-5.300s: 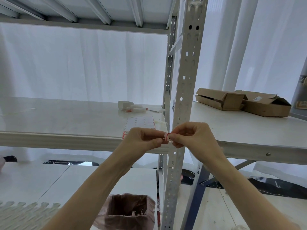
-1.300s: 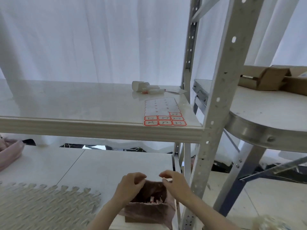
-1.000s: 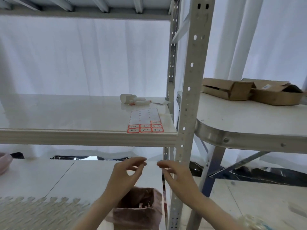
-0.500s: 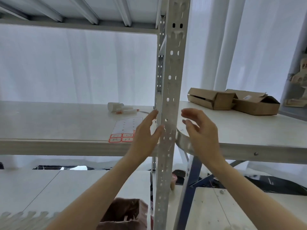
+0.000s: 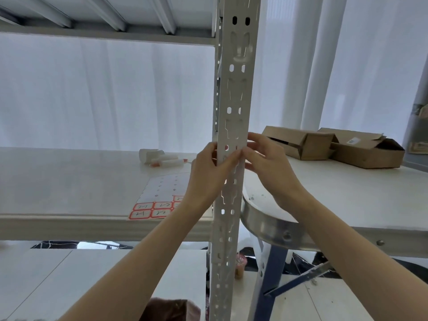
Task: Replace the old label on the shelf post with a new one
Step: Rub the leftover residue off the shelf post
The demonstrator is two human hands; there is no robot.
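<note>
Shelf unit point(image 5: 69, 225) filled the left of the view, with a round-edged table point(image 5: 347, 205) on the right. The perforated shelf post point(image 5: 236, 89) ran vertically through the centre, between the two. Two cardboard boxes point(image 5: 333, 147) sat on the far part of the table. Left hand point(image 5: 208, 174) was wrapped round the post's left edge, thumb pressed flat on its front face. Right hand point(image 5: 266, 163) was at the post's right edge, fingers loosely curled and fingertips touching the metal (couldn't tell whether a label was under them). Label sheet point(image 5: 157, 202) lay on the shelf just left of the post, red-bordered labels left in its near rows. White rolls point(image 5: 159, 157) lay further back on the shelf.
</note>
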